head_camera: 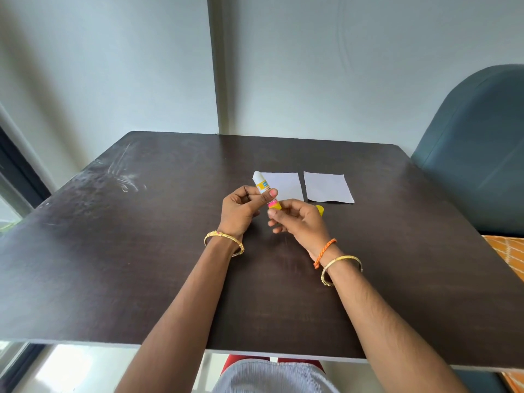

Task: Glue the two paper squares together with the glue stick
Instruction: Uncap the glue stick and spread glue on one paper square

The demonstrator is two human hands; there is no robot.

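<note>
Two white paper squares lie flat side by side on the dark table: the left paper square and the right paper square. I hold the glue stick tilted above the table, its white uncapped tip pointing up and away over the left square's near-left corner. My left hand grips the stick's white and yellow body. My right hand pinches the pink and yellow bottom end of the stick. The yellow cap shows just behind my right hand, on the table.
A teal padded chair stands at the table's right edge. Grey walls rise close behind the far edge. An orange patterned cloth lies at the right. Chalky scuffs mark the table's far left.
</note>
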